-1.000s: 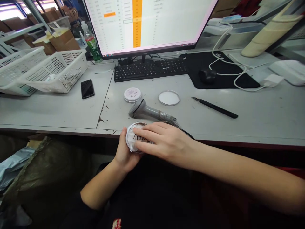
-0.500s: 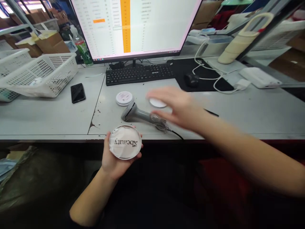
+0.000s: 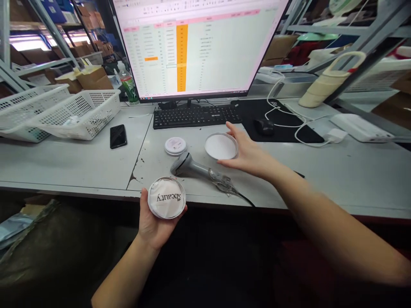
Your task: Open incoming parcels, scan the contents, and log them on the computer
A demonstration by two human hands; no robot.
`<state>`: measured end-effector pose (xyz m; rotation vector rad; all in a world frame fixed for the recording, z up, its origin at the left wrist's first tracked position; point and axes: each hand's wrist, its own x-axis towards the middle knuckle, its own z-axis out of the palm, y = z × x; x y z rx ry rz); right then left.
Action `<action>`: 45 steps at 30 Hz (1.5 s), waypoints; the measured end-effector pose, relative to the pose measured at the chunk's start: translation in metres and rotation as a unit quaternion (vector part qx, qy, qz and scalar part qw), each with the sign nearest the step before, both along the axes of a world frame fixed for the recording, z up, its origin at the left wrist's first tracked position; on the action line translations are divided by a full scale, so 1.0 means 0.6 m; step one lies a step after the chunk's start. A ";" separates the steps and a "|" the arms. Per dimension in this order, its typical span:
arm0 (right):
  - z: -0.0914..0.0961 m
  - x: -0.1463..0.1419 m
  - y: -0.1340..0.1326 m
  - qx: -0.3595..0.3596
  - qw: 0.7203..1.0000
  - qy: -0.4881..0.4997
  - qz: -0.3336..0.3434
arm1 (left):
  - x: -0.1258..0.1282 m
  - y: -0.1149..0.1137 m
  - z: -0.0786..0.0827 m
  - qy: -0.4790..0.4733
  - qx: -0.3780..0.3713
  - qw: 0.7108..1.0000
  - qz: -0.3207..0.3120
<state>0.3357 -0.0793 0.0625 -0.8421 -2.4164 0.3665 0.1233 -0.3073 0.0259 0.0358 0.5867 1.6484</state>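
- Head view, the only one on record: my left hand (image 3: 154, 220) sits just below the desk edge, fingers wrapped under and around a round tin (image 3: 166, 197) whose white face reads "beauty". Grip closed on the tin, face up, tilted a little toward me.
- My right hand (image 3: 248, 154) is out over the grey desk (image 3: 64, 154), thumb and fingers curled about the rim of a shallow white lid (image 3: 221, 146). Lid looks pinched at its right edge; I cannot tell whether it is lifted clear or resting on the desk.
- A handheld scanner (image 3: 192, 166) lies between tin and lid, cable running off the desk edge. A second small round tin (image 3: 175, 146) sits just left of the lid, a phone (image 3: 117, 136) further left beside white baskets (image 3: 80, 113).
- Behind: keyboard (image 3: 195, 115), monitor (image 3: 199, 47), mouse (image 3: 263, 126) on a black mat.
- Risk, my judgement: an edge-only pinch on a thin lid could let it slip or flip.
- Risk: my right forearm crosses over the scanner cable; a drag could snag it and pull the scanner off.
- Risk: the tin hangs beyond the desk, held by one hand; a loosened hold drops it to the floor.
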 end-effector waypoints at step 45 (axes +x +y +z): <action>-0.012 -0.095 -0.217 0.064 0.941 0.188 0.275 | 0.027 0.000 0.004 0.282 0.194 0.934 -0.105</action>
